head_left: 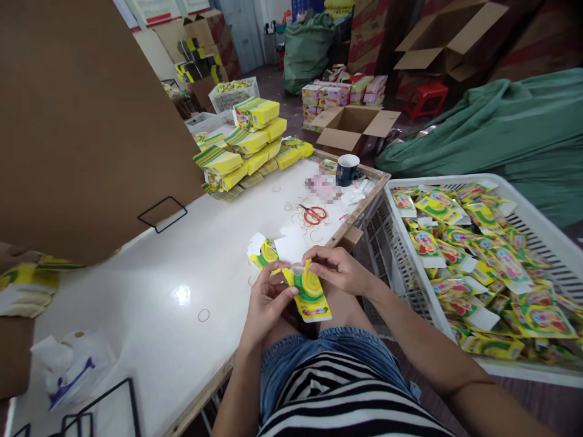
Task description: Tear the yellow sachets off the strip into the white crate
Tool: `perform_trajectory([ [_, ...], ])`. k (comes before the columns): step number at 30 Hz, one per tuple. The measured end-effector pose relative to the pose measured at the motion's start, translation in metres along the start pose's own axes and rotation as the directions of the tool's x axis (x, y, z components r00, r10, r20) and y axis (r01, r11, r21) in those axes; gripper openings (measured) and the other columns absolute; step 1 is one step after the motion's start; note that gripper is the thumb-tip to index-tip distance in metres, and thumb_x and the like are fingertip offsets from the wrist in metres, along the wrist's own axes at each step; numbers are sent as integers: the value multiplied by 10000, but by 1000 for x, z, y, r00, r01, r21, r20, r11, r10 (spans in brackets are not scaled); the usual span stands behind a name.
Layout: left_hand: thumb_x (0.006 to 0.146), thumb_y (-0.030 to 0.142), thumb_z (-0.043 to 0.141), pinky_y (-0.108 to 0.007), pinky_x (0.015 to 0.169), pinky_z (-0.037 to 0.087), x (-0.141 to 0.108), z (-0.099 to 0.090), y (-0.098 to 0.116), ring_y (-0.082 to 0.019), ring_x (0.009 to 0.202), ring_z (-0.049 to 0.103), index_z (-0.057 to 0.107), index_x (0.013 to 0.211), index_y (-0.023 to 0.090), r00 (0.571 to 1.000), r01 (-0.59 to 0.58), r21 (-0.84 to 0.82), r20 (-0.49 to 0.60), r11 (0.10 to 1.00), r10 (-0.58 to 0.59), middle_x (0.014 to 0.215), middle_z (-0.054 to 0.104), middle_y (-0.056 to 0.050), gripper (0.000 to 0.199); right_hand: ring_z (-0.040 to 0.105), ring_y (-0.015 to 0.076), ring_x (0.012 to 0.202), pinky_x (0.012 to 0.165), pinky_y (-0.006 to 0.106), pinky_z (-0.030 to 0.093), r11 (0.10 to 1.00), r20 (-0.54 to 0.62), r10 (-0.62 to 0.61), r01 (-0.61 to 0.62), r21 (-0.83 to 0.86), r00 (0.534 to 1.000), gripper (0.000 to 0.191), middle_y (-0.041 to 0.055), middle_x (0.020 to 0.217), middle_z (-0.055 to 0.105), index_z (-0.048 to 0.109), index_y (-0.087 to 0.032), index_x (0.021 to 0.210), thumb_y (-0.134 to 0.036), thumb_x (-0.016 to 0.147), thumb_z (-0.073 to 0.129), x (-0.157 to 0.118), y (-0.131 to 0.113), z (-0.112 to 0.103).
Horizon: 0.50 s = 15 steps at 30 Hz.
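A small yellow and green printed carton is held over my lap, at the table's near edge. My left hand grips its left side between thumb and fingers. At its upper right, my right hand pinches the top edge by the flap. Just beyond my hands, another yellow and green carton with white flaps lies on the white table. Red-handled scissors rest behind it among loose rubber bands.
Stacked yellow carton bundles stand at the table's far end, near a dark mug. A white crate of filled packets is at my right. Tall cardboard rises at left; black wire frames are on the table.
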<state>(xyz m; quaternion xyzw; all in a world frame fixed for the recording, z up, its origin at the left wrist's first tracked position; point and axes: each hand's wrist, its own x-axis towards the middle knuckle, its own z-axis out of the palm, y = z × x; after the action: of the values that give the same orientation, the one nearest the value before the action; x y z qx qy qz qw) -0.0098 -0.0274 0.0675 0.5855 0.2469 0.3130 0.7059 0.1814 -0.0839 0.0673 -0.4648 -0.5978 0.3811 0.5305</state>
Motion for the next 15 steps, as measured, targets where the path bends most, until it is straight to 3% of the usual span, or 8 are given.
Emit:
perform_trajectory([
  [2,765,245,742,-262,676,579,0,3,-2,-179,769,724,496,1075,225,1000,23,-32,0,999,-23,931,729,-39,397,518,133,644,582,243,424,997,9,-15,15,-74,1000,274,11,723,578,632,-186,832,-403,934,500,2,-2,-2],
  [4,767,248,741,-274,675,585,0,5,-4,-183,785,726,415,1232,274,999,38,-63,-16,997,-39,983,725,-43,568,540,146,672,623,260,437,993,-35,-55,51,-111,998,310,21,723,591,635,-186,775,-412,935,496,3,-1,-1],
  [7,778,257,730,-294,698,593,2,6,-9,-191,829,725,265,1397,335,999,48,-75,-20,996,-50,1068,712,-60,778,576,151,691,624,262,456,998,-143,-50,43,-53,988,248,26,791,620,644,-198,990,-408,919,534,4,4,3],
  [10,793,278,712,-303,725,594,4,4,-14,-203,856,721,441,1319,266,999,45,-15,-10,999,-45,1092,709,-87,592,613,170,786,682,283,481,999,-232,-43,34,-42,972,298,37,867,636,635,-225,1112,-427,912,547,5,7,2],
  [13,801,291,696,-289,711,593,7,3,-17,-199,839,716,561,1206,210,995,27,119,-97,993,-15,1098,711,-98,434,605,191,874,779,318,469,992,-236,-81,56,-110,968,330,55,868,638,722,-216,890,-457,930,500,6,6,-4],
  [15,802,280,690,-277,721,588,8,5,-18,-191,848,712,585,1189,204,988,16,201,-151,979,15,1133,701,-94,408,583,170,757,691,293,456,995,-160,-15,-1,-99,987,292,26,768,616,721,-208,894,-431,913,534,6,5,-7],
])
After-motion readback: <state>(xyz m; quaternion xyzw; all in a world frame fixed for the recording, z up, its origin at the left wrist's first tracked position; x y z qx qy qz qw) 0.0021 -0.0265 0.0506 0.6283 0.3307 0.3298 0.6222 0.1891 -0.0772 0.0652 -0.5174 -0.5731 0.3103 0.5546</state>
